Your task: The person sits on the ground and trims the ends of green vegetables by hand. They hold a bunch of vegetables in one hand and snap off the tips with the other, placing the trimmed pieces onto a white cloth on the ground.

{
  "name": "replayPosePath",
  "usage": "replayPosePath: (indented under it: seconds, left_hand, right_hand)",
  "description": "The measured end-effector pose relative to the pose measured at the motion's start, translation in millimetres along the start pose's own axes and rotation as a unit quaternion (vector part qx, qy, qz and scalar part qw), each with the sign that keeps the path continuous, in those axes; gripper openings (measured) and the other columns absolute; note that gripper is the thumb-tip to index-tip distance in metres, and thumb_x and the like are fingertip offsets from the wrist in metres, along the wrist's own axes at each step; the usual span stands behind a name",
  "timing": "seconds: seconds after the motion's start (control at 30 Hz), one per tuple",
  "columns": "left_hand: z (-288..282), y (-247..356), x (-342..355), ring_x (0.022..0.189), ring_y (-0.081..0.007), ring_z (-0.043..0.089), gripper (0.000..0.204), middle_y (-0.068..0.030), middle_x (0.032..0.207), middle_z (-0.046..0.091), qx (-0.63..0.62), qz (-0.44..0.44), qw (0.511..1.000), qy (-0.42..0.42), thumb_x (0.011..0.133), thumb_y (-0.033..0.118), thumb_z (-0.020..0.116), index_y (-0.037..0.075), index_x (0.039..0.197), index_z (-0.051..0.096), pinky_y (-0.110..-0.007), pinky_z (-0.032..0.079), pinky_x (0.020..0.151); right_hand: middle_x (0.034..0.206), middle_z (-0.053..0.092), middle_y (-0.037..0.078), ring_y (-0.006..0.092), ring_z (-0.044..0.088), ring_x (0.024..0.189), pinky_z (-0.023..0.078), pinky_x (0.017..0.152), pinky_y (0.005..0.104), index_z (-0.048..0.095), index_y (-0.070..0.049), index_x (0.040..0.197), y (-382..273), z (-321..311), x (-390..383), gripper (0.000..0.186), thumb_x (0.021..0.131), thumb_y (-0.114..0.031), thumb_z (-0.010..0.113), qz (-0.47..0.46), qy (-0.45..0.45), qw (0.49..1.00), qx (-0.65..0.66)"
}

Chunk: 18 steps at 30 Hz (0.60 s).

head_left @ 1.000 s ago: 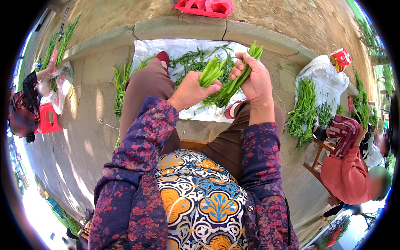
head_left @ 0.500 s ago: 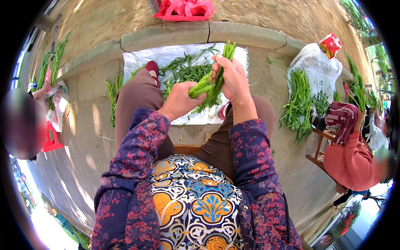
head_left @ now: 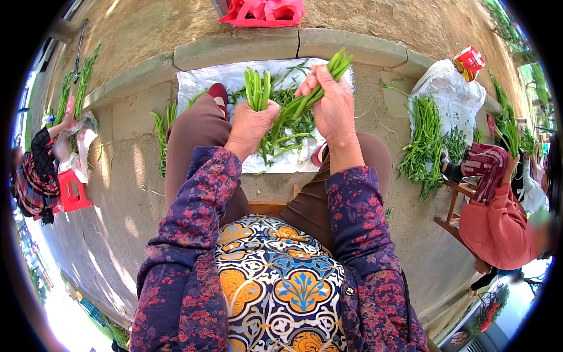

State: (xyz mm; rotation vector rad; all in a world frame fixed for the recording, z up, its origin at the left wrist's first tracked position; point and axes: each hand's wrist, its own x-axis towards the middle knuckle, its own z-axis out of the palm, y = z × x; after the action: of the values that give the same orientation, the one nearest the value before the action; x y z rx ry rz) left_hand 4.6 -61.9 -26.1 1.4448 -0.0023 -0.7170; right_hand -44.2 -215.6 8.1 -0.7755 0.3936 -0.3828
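Note:
My left hand (head_left: 251,129) is closed round a bunch of short green stems (head_left: 257,88), held nearly upright. Just to its right, my right hand (head_left: 331,108) grips a longer bunch of green stalks (head_left: 339,61), tilted up to the right with the lower part angled down toward my left hand. Both hands are over a white sheet (head_left: 193,79) laid on the pavement between my feet, with loose leaves and stems (head_left: 290,141) scattered on it.
A stone kerb (head_left: 234,47) runs behind the sheet, a pink bag (head_left: 261,12) beyond it. More greens (head_left: 422,141) lie right on a white sack (head_left: 451,102), near a red box (head_left: 468,63). Co-workers sit left (head_left: 35,176) by a red stool (head_left: 72,193) and right (head_left: 492,229).
My left hand's bunch has turned from slanting rightward to nearly upright. The top of my right hand's stalks has tipped further right, and the two bunches' tops have drawn apart.

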Motion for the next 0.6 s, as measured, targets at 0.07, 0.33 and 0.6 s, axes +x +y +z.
replayPosePath:
  seconds: [0.07, 0.33, 0.6]
  left_hand:
    - [-12, -14, 12, 0.053, -0.0059, 0.048, 0.008, -0.0027, 0.071, 0.060, -0.045, -0.019, 0.998, 0.047, 0.081, 0.011, 0.065, 0.003, 0.081, 0.063, -0.023, 0.041, 0.050]
    - [-58, 36, 36, 0.060, -0.0067, 0.042, 0.036, -0.0143, 0.111, 0.057, -0.347, -0.033, 0.935, -0.059, 0.094, 0.033, 0.052, 0.005, 0.116, 0.051, -0.029, 0.045, 0.068]
    - [-76, 67, 22, 0.084, -0.0193, 0.053, 0.037, -0.0134, 0.124, 0.055, -0.462, 0.060, 0.859, -0.213, 0.094, 0.040, 0.048, 0.015, 0.121, 0.056, -0.039, 0.044, 0.085]
  right_hand:
    - [0.072, 0.048, 0.003, 0.0152, 0.049, 0.065, 0.047, 0.067, 0.0349, 0.049, -0.001, 0.097, -11, 1, -1, 0.017, 0.095, -0.019, 0.049, -0.041, -0.017, 0.999, 0.025]
    - [0.061, 0.042, -0.002, 0.0115, 0.044, 0.055, 0.043, 0.058, 0.0315, 0.052, -0.006, 0.087, -55, -30, 2, 0.012, 0.091, -0.015, 0.057, -0.110, 0.078, 0.989, 0.060]
    - [0.058, 0.040, -0.003, 0.0104, 0.041, 0.050, 0.040, 0.053, 0.0302, 0.056, -0.003, 0.090, -58, -38, 2, 0.011, 0.088, -0.013, 0.061, -0.065, 0.119, 0.986, 0.096]
